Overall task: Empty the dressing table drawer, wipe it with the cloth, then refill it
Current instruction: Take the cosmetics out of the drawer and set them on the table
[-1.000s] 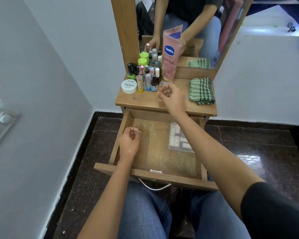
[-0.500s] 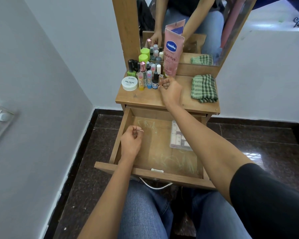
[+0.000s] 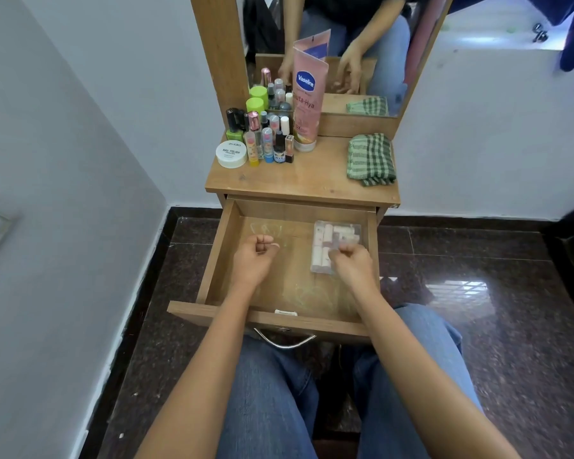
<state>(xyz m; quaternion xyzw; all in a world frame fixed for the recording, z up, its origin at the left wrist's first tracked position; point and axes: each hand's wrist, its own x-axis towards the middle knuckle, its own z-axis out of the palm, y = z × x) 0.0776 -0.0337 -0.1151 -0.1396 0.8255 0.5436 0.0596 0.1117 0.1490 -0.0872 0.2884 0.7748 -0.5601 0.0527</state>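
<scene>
Closest to you are your knees in blue jeans point(image 3: 269, 392), over the dark shiny floor point(image 3: 497, 326). Just past them is the curved metal handle point(image 3: 284, 343) on the front of the drawer point(image 3: 212, 256). The drawer is pulled all the way out.

Both of your hands are over the drawer. Your left hand point(image 3: 254, 260) is on the left side, over the bare wood. It is closed in a fist, and nothing shows in it. Your right hand point(image 3: 350, 263) is on the right side, with its fingers curled in. It is at the near edge of a clear packet of small tubes point(image 3: 332, 233). The hand is blurry, so you cannot tell if it grips the packet or only touches it. The packet lies flat by the right wall of the drawer. It is the only loose thing you can see in there. Faint scribble marks show on the drawer floor.

Farther back is the dressing table top point(image 3: 312, 183). The green checked cloth point(image 3: 371, 159) lies folded at its right side. A white nail polish tub point(image 3: 231, 154) sits at the left. Just behind and beside it stands a bunch of little bottles point(image 3: 269, 140), packed close together. A tall pink Vaseline tube point(image 3: 307, 94) stands next to them, cap down, against the mirror point(image 3: 395, 44).
</scene>
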